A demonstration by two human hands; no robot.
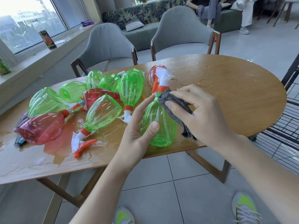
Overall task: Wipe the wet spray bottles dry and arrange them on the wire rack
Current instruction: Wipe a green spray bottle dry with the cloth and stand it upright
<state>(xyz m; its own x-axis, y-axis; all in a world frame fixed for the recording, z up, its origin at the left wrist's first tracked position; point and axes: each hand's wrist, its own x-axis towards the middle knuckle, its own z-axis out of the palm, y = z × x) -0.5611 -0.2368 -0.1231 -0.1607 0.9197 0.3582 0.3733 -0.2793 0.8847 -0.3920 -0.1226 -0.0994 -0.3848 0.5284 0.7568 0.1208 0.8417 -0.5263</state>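
1. Green plastic front and centre: a see-through green spray bottle stands upright at the near edge of the wooden table, its white and orange spray head on top.
2. The left hand grips that bottle from the left side, thumb curled across the belly, index finger stretched up toward the neck.
3. The right hand pinches a grey cloth and presses it against the bottle's shoulder, just under the orange collar; the loose end of the cloth hangs down the right side of the bottle.
4. To the left, a heap of more bottles lies on its side. One green one points its orange trigger at the near table edge, another green one lies with its nozzle toward the person.
5. A red bottle lies at the far left of the heap, a second red one in the middle, and a third red one sits just behind the held bottle's spray head.
6. Water pools shine on the table under and in front of the heap; droplets are scattered on the right half too.
7. The black wire rack stands on the floor just right of the table, and I see no bottle on the part in view.
8. Two grey chairs stand on the table's far side.
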